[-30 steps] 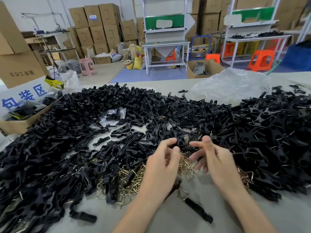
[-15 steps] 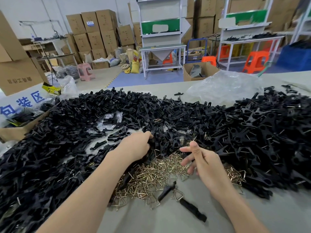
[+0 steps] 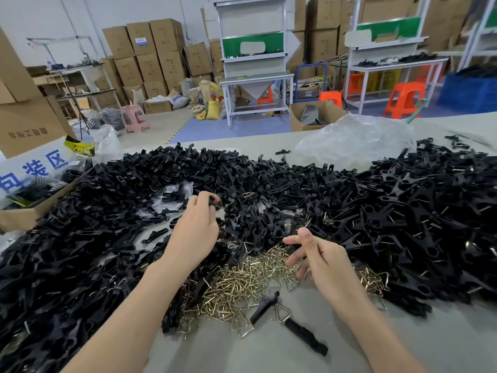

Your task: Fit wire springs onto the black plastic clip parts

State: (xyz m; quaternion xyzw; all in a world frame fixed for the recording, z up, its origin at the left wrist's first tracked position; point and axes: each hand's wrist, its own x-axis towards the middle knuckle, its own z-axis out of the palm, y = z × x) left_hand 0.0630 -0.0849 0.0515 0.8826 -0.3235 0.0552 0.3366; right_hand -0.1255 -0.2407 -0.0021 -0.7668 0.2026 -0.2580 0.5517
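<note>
Hundreds of clips (image 3: 376, 211): black plastic, heaped in a big arc over the table (image 3: 242, 354), running from the left edge to the right and curving round both hands.
Springs (image 3: 242, 281): brassy wire triangles in a tangled pile on the table. They sit between the two forearms and touch the clip heap at the back and on both sides.
Left hand (image 3: 196, 232): stretched out over the heap, fingers curled in tight.
Held clip (image 3: 213, 201): one black part clamped in the left fingertips, only its end poking out, just above the pile.
Right hand (image 3: 322, 262): over the right side of the springs. Thumb and index stick out to the left close together, the other fingers are loosely bent and a bit apart. Honestly can't tell if a spring is pinched in there.
Strays: two loose clips (image 3: 306, 336) lie on bare table nearest the camera, with a single spring (image 3: 282, 312) between them.
Bag (image 3: 355, 141): clear crumpled plastic at the far side of the table, behind the heap.
Box (image 3: 32, 214): open cardboard at the table's left end, touching the heap, dark stuff inside that's too blurry to name.
Behind: stacked cartons (image 3: 150, 49), white benches, and orange stools (image 3: 403, 98).
</note>
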